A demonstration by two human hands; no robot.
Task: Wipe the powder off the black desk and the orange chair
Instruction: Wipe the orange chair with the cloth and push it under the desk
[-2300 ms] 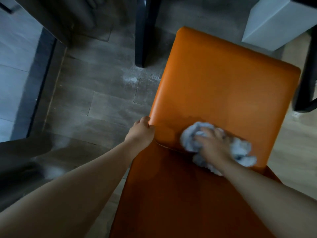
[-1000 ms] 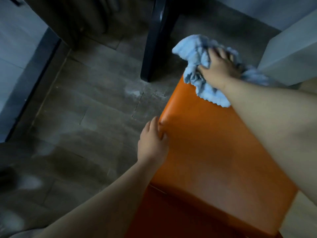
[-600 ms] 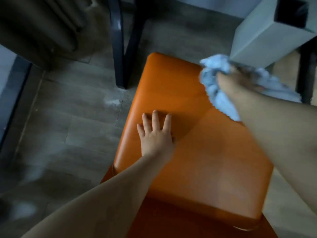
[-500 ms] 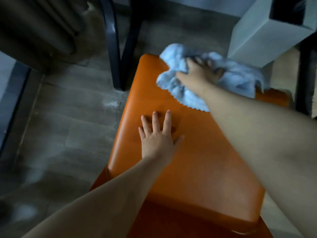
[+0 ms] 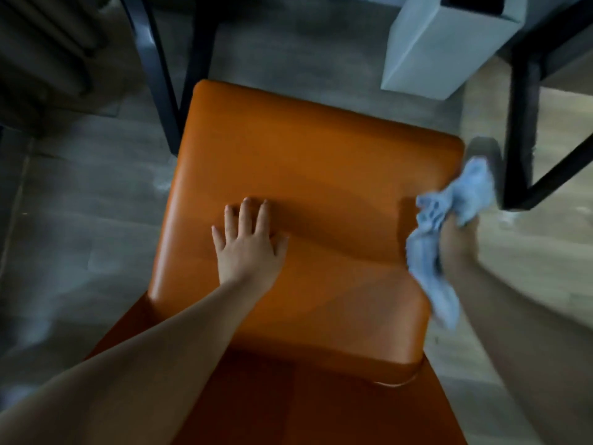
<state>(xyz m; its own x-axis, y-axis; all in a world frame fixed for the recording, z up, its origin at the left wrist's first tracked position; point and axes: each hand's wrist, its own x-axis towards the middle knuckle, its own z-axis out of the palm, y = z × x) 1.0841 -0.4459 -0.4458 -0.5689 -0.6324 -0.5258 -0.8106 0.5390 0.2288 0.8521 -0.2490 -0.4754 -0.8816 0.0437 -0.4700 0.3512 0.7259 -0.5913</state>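
the orange chair (image 5: 308,187) fills the middle of the view from above, its padded seat tilted slightly so the far corner points up and left. the left hand (image 5: 248,248) lies flat on the seat, left of centre, its fingers (image 5: 245,213) straight and spread, palm down, holding nothing. the right hand (image 5: 457,239) is off the seat's right edge, and although it is blurred, its fingers appear curled round a crumpled light blue cloth (image 5: 449,229). part of the cloth bunches above the hand near the chair's far right corner, and another fold hangs down beside the right edge of the seat. whether the cloth touches the chair's side cannot be told through the blur. both bare forearms reach in from the bottom of the frame. on the grey floor (image 5: 80,220) to the left of the seat there is a pale smear of powder (image 5: 163,186) close to the chair edge. black metal legs (image 5: 160,75) stand just beyond the far left corner of the seat, and another black frame (image 5: 523,123) stands at the right, just beyond the cloth. a pale grey box (image 5: 439,46) with a dark opening sits at the top right. the bench top itself is not in view.
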